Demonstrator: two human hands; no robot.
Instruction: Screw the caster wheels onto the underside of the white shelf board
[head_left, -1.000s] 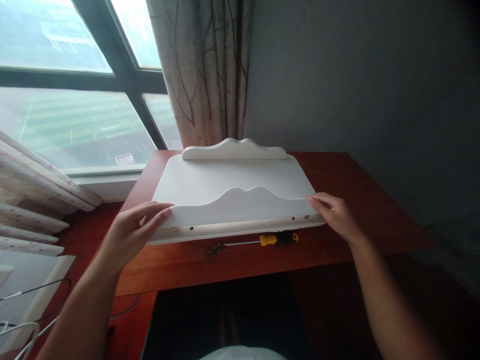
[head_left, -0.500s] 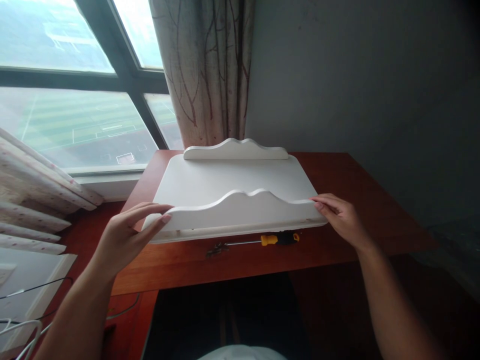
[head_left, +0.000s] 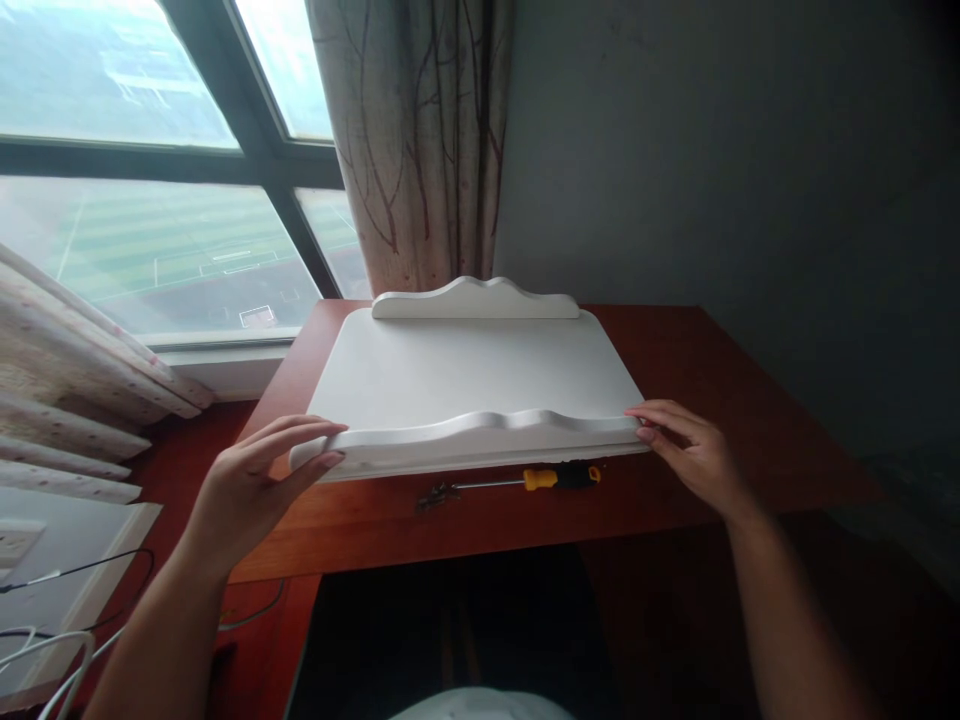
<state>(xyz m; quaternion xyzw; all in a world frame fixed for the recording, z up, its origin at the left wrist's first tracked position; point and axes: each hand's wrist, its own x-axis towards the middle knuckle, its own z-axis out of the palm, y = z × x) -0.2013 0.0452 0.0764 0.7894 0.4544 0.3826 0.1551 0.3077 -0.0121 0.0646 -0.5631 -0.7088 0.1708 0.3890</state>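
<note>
A flat white board (head_left: 472, 370) lies on a reddish wooden desk (head_left: 675, 350). Along its near edge stands a white wavy-topped rail (head_left: 480, 440), tilted toward me. My left hand (head_left: 255, 480) pinches the rail's left end between thumb and fingers. My right hand (head_left: 686, 450) holds the rail's right end with its fingertips. A second wavy white rail (head_left: 474, 298) stands at the board's far edge. Just in front of the board lie a screwdriver with a yellow and black handle (head_left: 551, 478) and a small heap of dark screws (head_left: 435, 494).
A patterned curtain (head_left: 420, 140) hangs behind the desk, a large window (head_left: 150, 170) to the left, a grey wall (head_left: 712, 150) to the right. Folded curtain fabric (head_left: 67, 400) and white cables (head_left: 52, 650) lie at the lower left. My dark lap fills the bottom centre.
The near rail has been tipped from lying flat on the board up onto the board's front edge, covering the row of holes. Both hands moved slightly toward me with it.
</note>
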